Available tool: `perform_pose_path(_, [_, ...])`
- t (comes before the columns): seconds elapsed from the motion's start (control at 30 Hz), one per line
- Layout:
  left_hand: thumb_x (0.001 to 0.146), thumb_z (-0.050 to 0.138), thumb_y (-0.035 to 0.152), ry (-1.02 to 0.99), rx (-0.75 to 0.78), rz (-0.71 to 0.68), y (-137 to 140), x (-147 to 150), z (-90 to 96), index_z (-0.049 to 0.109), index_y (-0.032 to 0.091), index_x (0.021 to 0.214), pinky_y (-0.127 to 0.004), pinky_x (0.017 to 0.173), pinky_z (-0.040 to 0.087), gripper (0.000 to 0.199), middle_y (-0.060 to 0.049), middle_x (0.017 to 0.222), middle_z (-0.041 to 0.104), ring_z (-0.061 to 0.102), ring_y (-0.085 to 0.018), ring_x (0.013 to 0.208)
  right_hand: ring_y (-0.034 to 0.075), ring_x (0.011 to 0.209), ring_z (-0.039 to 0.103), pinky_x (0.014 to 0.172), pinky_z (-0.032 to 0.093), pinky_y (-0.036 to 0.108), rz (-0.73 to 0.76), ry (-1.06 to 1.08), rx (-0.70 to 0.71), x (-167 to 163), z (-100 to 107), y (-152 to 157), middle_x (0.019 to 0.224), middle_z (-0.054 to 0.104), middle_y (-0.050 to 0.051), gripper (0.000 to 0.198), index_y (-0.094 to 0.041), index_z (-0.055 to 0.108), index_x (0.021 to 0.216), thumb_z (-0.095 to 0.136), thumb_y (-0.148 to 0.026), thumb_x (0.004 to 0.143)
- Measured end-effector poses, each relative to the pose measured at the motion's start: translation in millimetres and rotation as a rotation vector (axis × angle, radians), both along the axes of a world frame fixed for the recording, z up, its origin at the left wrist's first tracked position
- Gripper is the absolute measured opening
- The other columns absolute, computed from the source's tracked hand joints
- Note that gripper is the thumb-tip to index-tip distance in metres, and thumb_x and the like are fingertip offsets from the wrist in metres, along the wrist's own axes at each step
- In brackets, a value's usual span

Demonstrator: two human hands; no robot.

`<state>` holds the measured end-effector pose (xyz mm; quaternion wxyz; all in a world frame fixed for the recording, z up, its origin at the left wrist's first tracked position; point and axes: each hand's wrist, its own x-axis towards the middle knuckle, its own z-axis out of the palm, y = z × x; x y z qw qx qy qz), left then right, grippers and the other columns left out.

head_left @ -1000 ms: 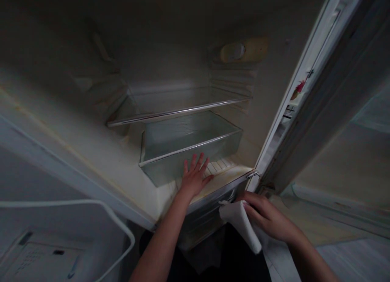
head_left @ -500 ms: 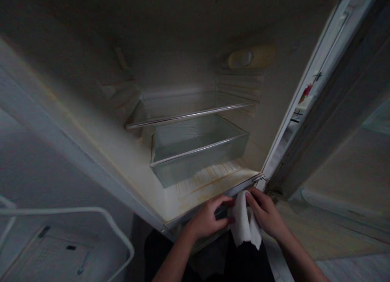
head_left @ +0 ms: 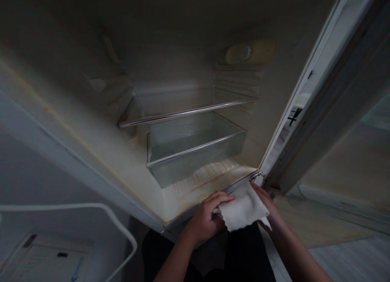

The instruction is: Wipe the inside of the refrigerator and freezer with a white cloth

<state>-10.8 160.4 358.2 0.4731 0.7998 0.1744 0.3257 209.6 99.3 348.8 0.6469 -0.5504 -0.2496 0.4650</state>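
Observation:
I look down into an open fridge. Both my hands hold a white cloth [head_left: 242,209] spread out just in front of the fridge's stained front floor edge [head_left: 195,192]. My left hand [head_left: 205,219] grips the cloth's left edge. My right hand [head_left: 268,204] is under and behind the cloth's right side, mostly hidden by it. A clear plastic drawer [head_left: 195,152] sits on the fridge floor just beyond the hands, with a glass shelf [head_left: 185,111] above it.
The open fridge door [head_left: 329,95] stands at the right, its hinge by my right hand. A dial housing [head_left: 248,52] sits on the fridge's right inner wall. A white wire rack [head_left: 76,233] lies at the lower left.
My left hand left the drawer front and came back to the cloth. Both hands then unfolded the hanging cloth into a flat sheet near the fridge's front edge.

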Motion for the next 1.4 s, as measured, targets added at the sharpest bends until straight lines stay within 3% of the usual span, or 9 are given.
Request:
perform_pose_path(0.1, [0.097, 0.059, 0.059, -0.058, -0.026, 0.0, 3.1, -2.5, 0.3, 0.074, 0.019, 0.122, -0.038, 0.098, 0.052, 0.049, -0.014, 0.117, 0.073, 0.068, -0.026, 0.11, 0.023, 0.071, 0.069, 0.063, 0.053, 0.032, 0.103, -0.083, -0.01, -3.6, -4.2, -1.0, 0.085, 0.076, 0.008, 0.048, -0.02, 0.071, 0.093, 0.081, -0.06, 0.07])
perform_pose_path(0.33, [0.094, 0.059, 0.069, -0.01, -0.353, 0.483, 2.0, 1.6, -4.7, 0.069, 0.018, 0.079, -0.03, 0.071, 0.051, 0.054, -0.003, 0.073, 0.069, 0.062, -0.018, 0.071, 0.018, 0.083, 0.066, 0.075, 0.054, 0.027, 0.08, -0.606, 0.216, -16.8, -1.7, -8.7, 0.093, 0.069, 0.007, 0.034, -0.018, 0.064, 0.103, 0.064, -0.052, 0.098])
perform_pose_path(0.5, [0.09, 0.063, 0.075, 0.016, -0.304, 0.244, -2.0, -0.3, 2.7, 0.075, 0.017, 0.102, -0.031, 0.084, 0.053, 0.06, -0.007, 0.097, 0.077, 0.069, -0.023, 0.091, 0.021, 0.109, 0.068, 0.096, 0.054, 0.031, 0.436, -0.583, 0.295, -28.6, 0.1, -12.3, 0.117, 0.07, 0.009, 0.036, -0.02, 0.063, 0.127, 0.062, -0.048, 0.103])
perform_pose_path(0.63, [0.097, 0.037, 0.082, -0.011, -0.272, 0.023, -5.9, -2.8, 7.5, 0.076, 0.019, 0.109, -0.036, 0.099, 0.052, 0.075, -0.009, 0.111, 0.077, 0.069, -0.024, 0.102, 0.021, 0.109, 0.067, 0.099, 0.052, 0.031, 0.51, -0.639, 0.318, -36.6, -1.3, -10.6, 0.12, 0.07, 0.008, 0.039, -0.019, 0.063, 0.131, 0.067, -0.044, 0.101])
perform_pose_path(0.8, [0.096, 0.064, 0.061, 0.029, -0.372, 0.171, -6.6, 0.4, 5.0, 0.073, 0.019, 0.117, -0.036, 0.102, 0.052, 0.047, -0.007, 0.115, 0.078, 0.07, -0.024, 0.108, 0.021, 0.118, 0.066, 0.107, 0.051, 0.033, 0.554, -0.649, 0.321, -38.0, -0.5, -10.4, 0.133, 0.068, 0.011, 0.035, -0.02, 0.062, 0.134, 0.061, -0.04, 0.106])
perform_pose_path(0.93, [0.09, 0.07, 0.06, 0.034, -0.39, 0.299, -6.9, -3.4, 1.6, 0.073, 0.018, 0.109, -0.036, 0.093, 0.055, 0.047, -0.007, 0.105, 0.079, 0.072, -0.025, 0.099, 0.024, 0.149, 0.047, 0.129, 0.033, 0.043, 0.679, -0.752, 0.338, -37.0, 0.4, -14.5, 0.159, 0.051, 0.013, 0.053, -0.023, 0.047, 0.16, 0.051, -0.039, 0.11])
perform_pose_path(1.07, [0.092, 0.069, 0.056, 0.03, -0.363, 0.389, -8.7, -9.8, -0.6, 0.072, 0.018, 0.106, -0.033, 0.087, 0.055, 0.04, -0.007, 0.102, 0.079, 0.073, -0.023, 0.094, 0.024, 0.149, 0.048, 0.131, 0.032, 0.045, 0.775, -0.754, 0.346, -41.8, -1.5, -18.6, 0.157, 0.054, 0.011, 0.05, -0.026, 0.051, 0.159, 0.043, -0.041, 0.112])
perform_pose_path(1.23, [0.096, 0.062, 0.056, 0.017, -0.354, 0.411, -7.4, -16.8, 2.5, 0.072, 0.017, 0.106, -0.033, 0.086, 0.055, 0.041, -0.007, 0.098, 0.077, 0.07, -0.023, 0.093, 0.027, 0.117, 0.067, 0.111, 0.053, 0.043, 0.51, -0.605, 0.244, -40.4, -13.3, -7.3, 0.123, 0.073, 0.012, 0.048, -0.022, 0.074, 0.126, 0.043, -0.055, 0.109])
perform_pose_path(1.4, [0.097, 0.057, 0.059, -0.173, -0.29, 0.494, -9.8, -29.1, 11.1, 0.068, 0.021, 0.126, -0.034, 0.092, 0.054, 0.048, -0.007, 0.112, 0.075, 0.068, -0.024, 0.101, 0.023, 0.104, 0.064, 0.094, 0.053, 0.035, -0.269, -0.653, 0.396, -20.7, -14.7, 3.1, 0.108, 0.068, 0.01, 0.023, -0.022, 0.064, 0.112, 0.058, -0.044, 0.104])
